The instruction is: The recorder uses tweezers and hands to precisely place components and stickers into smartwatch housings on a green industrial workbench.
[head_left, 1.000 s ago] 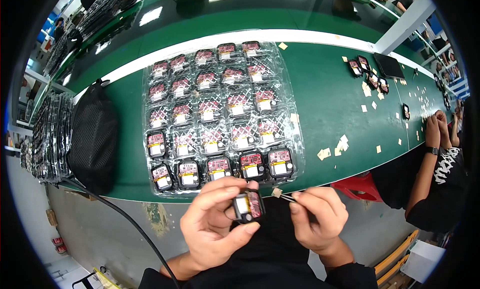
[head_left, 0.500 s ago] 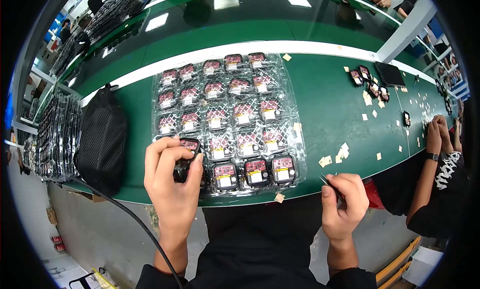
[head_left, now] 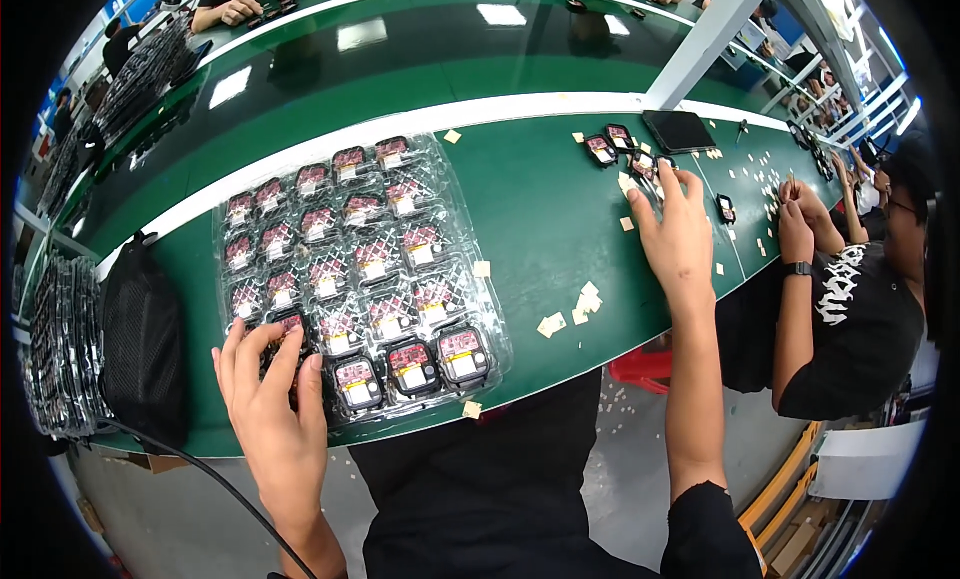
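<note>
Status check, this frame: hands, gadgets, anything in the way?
Left hand at plastic tray's near-left corner, grip hidden. Right hand at loose gadgets near flat black panel, hold unclear. Paper bits scattered on green table.

Headcam POV, left half of a fisheye pair
From over here it's clearly riding on the person's head, aimed down and forward across the long green workbench. Sits pretty near the work, tbh: the bare left hand and bare right hand reach in from the lower edge, the flat clear plastic tray lands left of centre, and the long white rail bends into a curve.
</note>
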`<state>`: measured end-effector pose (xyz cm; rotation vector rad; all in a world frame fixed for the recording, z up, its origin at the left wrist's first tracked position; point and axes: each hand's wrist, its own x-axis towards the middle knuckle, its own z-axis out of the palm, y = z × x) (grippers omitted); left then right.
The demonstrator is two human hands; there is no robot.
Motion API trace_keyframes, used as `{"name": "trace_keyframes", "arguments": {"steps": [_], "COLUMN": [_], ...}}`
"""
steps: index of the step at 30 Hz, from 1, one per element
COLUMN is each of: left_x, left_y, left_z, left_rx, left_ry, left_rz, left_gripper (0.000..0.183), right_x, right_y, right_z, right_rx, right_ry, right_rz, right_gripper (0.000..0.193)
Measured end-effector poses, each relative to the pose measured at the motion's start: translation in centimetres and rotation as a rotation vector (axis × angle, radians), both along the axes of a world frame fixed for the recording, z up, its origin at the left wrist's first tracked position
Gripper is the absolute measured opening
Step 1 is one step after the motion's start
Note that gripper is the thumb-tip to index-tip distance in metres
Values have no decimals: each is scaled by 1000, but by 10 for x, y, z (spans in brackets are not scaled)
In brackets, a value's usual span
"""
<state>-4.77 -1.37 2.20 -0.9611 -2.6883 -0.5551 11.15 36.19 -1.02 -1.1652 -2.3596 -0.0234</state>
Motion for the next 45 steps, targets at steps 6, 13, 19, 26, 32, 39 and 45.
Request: {"name": "trace_keyframes", "arguments": {"steps": [6,13,19,26,32,39,45], "left_x": [18,37,52,64,71,70,66], "left_y": [-6,2,19,36,48,43,38], "left_z": [9,-4,-6,-11,-4,-12,-12], "left_rx": [313,427,512,805,721,787,777], "left_ry": [74,-38,-179,-381,-812,-923,-1026], "left_rz": [-292,-420,-592,-682,-499,-395,-381], "left_gripper": [32,16,16,28,45,32,27], "right_x": [0,1,5,12,16,19,18], "right_y": [14,-59,-93,-122,-163,-179,-183], "right_z": [4,7,1,7,24,20,13], "right_rx": [-125,-162,-226,-249,-116,-112,-134], "right_ry": [-75,47,106,341,416,378,413], "right_rz": [23,196,284,554,899,1006,992], "right_gripper": [46,36,31,47,40,49,44]}}
